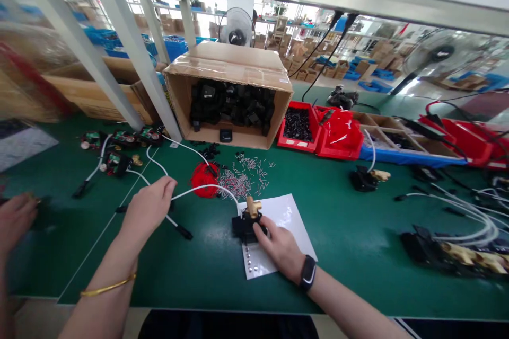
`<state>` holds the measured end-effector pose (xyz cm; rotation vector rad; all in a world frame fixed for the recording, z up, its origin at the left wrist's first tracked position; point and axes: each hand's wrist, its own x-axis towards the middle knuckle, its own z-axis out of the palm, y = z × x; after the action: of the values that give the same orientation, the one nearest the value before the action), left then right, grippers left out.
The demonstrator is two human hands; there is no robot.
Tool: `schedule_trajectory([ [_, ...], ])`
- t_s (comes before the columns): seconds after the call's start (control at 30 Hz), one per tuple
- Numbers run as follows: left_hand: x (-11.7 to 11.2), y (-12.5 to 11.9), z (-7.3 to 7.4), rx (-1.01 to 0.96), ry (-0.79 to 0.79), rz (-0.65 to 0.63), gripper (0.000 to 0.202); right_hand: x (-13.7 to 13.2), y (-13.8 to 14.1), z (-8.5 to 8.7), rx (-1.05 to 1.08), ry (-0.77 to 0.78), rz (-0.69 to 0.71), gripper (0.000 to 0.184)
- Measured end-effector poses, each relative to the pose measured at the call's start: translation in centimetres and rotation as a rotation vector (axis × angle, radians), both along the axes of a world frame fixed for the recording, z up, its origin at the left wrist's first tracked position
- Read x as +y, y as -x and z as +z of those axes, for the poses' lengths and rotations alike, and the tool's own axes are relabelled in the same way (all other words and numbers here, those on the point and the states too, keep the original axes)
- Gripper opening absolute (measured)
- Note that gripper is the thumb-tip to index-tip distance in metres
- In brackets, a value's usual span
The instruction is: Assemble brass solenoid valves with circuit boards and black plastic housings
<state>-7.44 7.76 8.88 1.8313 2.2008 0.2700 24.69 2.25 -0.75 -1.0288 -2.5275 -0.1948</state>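
My right hand [283, 250], with a dark wristband, grips a black plastic housing [240, 228] by its right side. A brass fitting [253, 207] sticks up from the housing. Under it lies a white sheet [281, 211] with several small metal pieces [249, 262] near its left edge. From the housing a white cable [204, 187] arcs left to my left hand [148, 205], whose fingers are closed around it; the held stretch is hidden. Close by my left hand, a black connector [184, 232] rests on another white cable's end.
Behind the sheet are scattered small pins [238, 183] and a red coil [204, 180]. A cardboard box [228, 63] of black parts and red bins [297, 126] stand behind. Finished-looking brass-fitted units [463, 251] lie right, circuit-board units [115, 163] left. Another person's hand [16, 222] is far left.
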Motion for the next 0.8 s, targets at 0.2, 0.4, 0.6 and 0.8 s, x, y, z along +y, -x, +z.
schedule_trajectory([
  [0.2,3.8,-3.1,-0.2,-0.046,-0.158,-0.223,0.041,-2.0,-2.0,1.8,0.030,0.217,0.074,0.033],
  [0.4,10.1,-10.9,-2.0,-0.076,0.028,-0.466,0.018,6.8,-2.6,3.0,0.280,0.637,-0.531,0.018],
  [0.6,12.3,-15.4,-4.4,0.023,0.160,-0.463,0.026,12.0,2.2,3.3,0.217,0.586,-0.626,0.060],
  [0.8,11.4,-14.9,-6.1,-0.026,0.049,-0.427,0.004,11.4,4.3,2.2,0.220,0.518,-0.652,0.019],
])
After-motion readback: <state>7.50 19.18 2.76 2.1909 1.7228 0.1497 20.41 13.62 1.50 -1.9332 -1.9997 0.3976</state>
